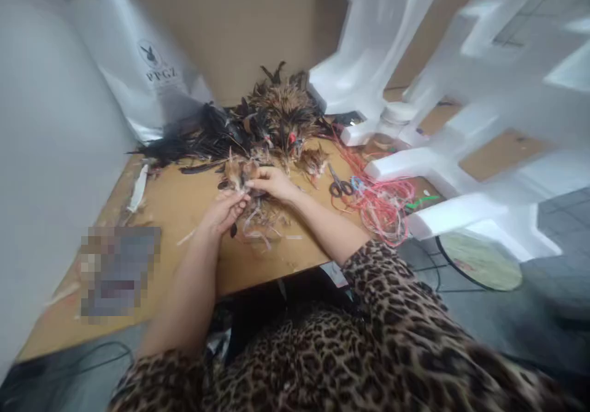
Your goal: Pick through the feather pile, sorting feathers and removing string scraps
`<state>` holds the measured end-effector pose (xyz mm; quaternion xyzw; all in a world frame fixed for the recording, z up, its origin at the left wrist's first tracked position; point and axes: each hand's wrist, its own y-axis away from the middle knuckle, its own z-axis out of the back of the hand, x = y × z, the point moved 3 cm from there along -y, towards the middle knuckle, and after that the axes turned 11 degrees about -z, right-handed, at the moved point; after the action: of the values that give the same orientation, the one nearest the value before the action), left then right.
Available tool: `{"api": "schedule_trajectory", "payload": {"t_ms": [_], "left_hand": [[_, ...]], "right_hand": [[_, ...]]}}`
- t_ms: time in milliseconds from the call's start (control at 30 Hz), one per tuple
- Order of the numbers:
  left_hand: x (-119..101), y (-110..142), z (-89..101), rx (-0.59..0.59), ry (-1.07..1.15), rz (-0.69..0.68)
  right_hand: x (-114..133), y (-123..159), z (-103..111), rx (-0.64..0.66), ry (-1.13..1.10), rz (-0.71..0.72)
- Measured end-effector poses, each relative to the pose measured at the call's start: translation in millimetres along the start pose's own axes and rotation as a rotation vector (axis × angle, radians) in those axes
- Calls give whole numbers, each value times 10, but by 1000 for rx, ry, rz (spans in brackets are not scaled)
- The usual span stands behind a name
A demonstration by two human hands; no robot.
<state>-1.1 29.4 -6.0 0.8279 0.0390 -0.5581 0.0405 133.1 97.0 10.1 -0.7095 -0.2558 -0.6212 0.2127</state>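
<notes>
Both my hands meet over the middle of the wooden table (166, 206), closed around a small bunch of brown feathers (235, 172). My left hand (227, 210) pinches the lower end of the bunch from the near side. From the right, my right hand (271, 183) has thumb and forefinger pressed on the bunch. Beneath the hands lie loose feather scraps and pale fibres (260, 227). Just beyond is a large heap of dark feathers (203, 135), with an upright bundle of brown and black feathers (281, 107) at its right. A smaller brown feather bunch (314, 161) lies near my right hand.
Dark-handled scissors (341, 187) lie right of my hands, beside a tangle of pink-red string (385, 206). White foam pieces (405, 160) jut in from the right. A white bag (152, 86) stands at the back left. A round stool (479, 261) is at the lower right.
</notes>
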Motion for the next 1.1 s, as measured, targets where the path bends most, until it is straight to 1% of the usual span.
{"api": "schedule_trajectory", "payload": {"t_ms": [133, 333, 467, 600, 867, 1000, 1100], "left_hand": [[41, -31, 16, 9, -23, -23], [78, -51, 39, 33, -128, -57], [56, -51, 23, 10, -173, -117], [59, -58, 21, -13, -215, -169], [77, -54, 10, -26, -258, -187], [69, -54, 14, -16, -295, -210], [76, -62, 33, 1, -345, -239]], "right_hand": [[-38, -12, -40, -3, -42, -1], [-70, 2, -85, -40, -53, 0], [-68, 8, -74, -60, -39, 8], [-64, 7, -53, -87, 23, 4], [-45, 26, -70, -144, 25, 43], [-38, 40, -91, -136, -7, 23], [-23, 60, -106, -117, 15, 5]]}}
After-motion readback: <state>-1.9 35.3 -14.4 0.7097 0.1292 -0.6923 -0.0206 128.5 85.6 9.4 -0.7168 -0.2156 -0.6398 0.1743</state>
